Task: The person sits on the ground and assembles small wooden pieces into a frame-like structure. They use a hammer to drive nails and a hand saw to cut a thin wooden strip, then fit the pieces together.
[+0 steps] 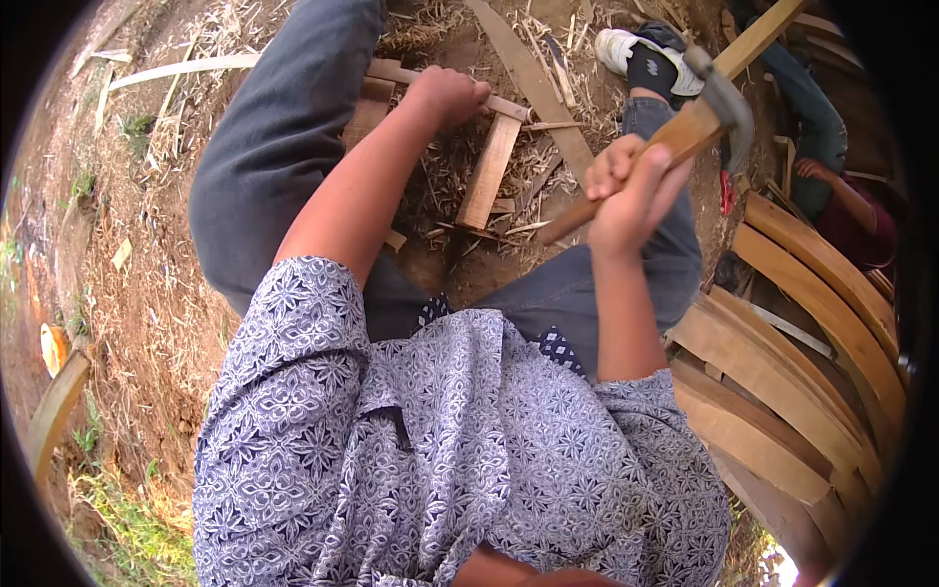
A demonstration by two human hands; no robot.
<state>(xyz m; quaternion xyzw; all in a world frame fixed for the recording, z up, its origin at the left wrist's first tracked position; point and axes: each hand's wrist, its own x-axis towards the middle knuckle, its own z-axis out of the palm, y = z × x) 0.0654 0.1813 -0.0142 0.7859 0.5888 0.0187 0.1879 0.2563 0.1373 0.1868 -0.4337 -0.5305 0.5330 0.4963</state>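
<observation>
My left hand (pixel 450 96) is closed around a narrow wooden rail (pixel 509 108), between my spread legs. Just below the rail's right end, a pale squared wooden block (pixel 489 176) reaches toward me. Another wooden block (pixel 366 119) shows under the left part of the rail, partly hidden by my forearm and leg. In my right hand (pixel 634 191) is a claw hammer (pixel 685 132), gripped by its wooden handle. Its metal head is raised to the upper right, apart from the rail, and the handle's end points down toward the block.
Wood shavings (pixel 430 29) and offcuts litter the ground. Several long planks (pixel 773 391) lie stacked at the right. Beyond them, another person's hand (pixel 817 171) and sleeve show. A long wooden strip (pixel 533 78) lies past the rail. A red-handled object (pixel 727 193) rests near my right leg.
</observation>
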